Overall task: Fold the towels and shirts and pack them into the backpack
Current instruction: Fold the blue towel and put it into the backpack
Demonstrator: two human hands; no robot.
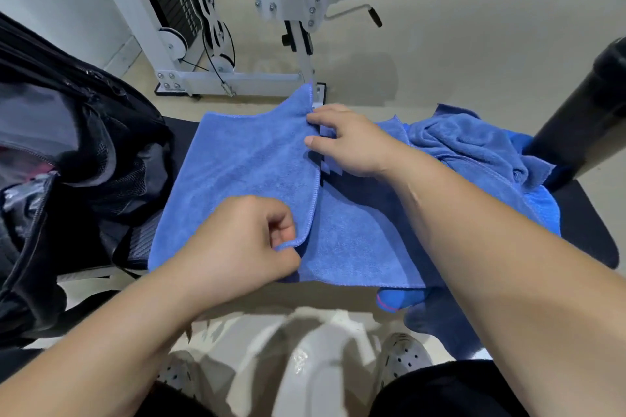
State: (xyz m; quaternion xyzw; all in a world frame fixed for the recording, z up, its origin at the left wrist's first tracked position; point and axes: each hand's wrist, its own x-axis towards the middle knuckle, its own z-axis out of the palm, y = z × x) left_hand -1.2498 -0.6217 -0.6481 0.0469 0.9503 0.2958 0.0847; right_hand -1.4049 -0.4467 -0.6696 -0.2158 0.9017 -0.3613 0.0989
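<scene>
Left hand: I'm seeing my left hand (237, 247) nearest to me, fingers curling tight, thumb and forefinger pinching the near corner of the folded flap.
Towel: the blue towel (250, 162) is lying flat on the desk (582, 223) under both hands, its upper layer turned over to the left hand's side.
Hem axis: the free hem is running straight away from me, from the left hand to the right hand, so the two hands are sharing one line.
Right hand: my right hand (349, 142) is sitting beyond the left, thumb and forefinger nipping the far end of that hem.
Pile: more crumpled blue cloth (474, 145) is waiting just outside the right hand.
Backpack: the open black backpack (67, 145) is standing outside the left hand, so I'm judging the left hand the nearer one for packing.
</scene>
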